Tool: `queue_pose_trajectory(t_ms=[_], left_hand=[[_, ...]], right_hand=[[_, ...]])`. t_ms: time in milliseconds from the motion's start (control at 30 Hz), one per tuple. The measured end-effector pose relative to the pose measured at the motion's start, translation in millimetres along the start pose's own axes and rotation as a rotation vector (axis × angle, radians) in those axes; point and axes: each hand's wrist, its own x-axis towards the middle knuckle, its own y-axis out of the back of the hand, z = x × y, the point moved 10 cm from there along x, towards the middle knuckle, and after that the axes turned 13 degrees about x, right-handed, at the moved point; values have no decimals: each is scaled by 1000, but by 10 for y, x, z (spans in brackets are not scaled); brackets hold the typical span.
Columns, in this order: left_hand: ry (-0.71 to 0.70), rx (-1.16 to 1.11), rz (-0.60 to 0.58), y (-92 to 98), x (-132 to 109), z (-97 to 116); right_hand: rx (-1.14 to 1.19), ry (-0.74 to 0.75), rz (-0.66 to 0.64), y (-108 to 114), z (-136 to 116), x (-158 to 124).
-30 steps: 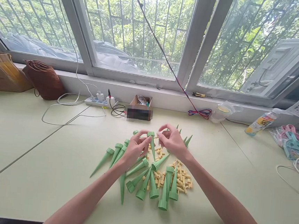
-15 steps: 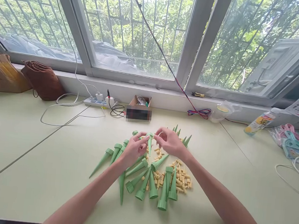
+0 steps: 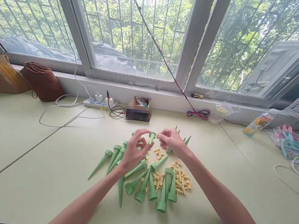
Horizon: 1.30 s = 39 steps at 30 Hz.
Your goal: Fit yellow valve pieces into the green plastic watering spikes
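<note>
My left hand pinches a green plastic cone spike near its wide end and holds it above the table. My right hand pinches a small yellow peg right against that cone's wide end. Below both hands lies a heap of several green cone spikes mixed with several small yellow pegs. More green cones fan out to the left, and a few stand upright behind my right hand.
On the pale green table along the window sill stand a brown pouch, a cardboard box, a power strip with white cables, a small open box, red-blue wires, a bottle and pastel clips.
My left hand has turned the held cone so that its wide end faces my right hand, and the yellow peg has come up against it. The view shifted slightly.
</note>
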Motion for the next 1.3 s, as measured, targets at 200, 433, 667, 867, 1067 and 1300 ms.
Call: queue_pose_trajectory(t_ms=[200, 433, 667, 867, 1067, 1300], left_hand=[[-65, 108, 54, 31, -22, -13], [110, -68, 7, -9, 2, -224], [310, -273, -84, -136, 0, -418], [333, -321, -57, -106, -16, -410], [288, -330, -26, -48, 2, -314], [267, -313, -14, -16, 25, -294]], right_hand=[[4, 4, -103, -122, -24, -37], [-143, 43, -170, -198, -31, -81], [-247, 81, -236, -245, -47, -107], [-227, 76, -253, -261, -28, -109], [-138, 57, -250, -276, -73, -125], [-14, 37, -256, -277, -125, -135]])
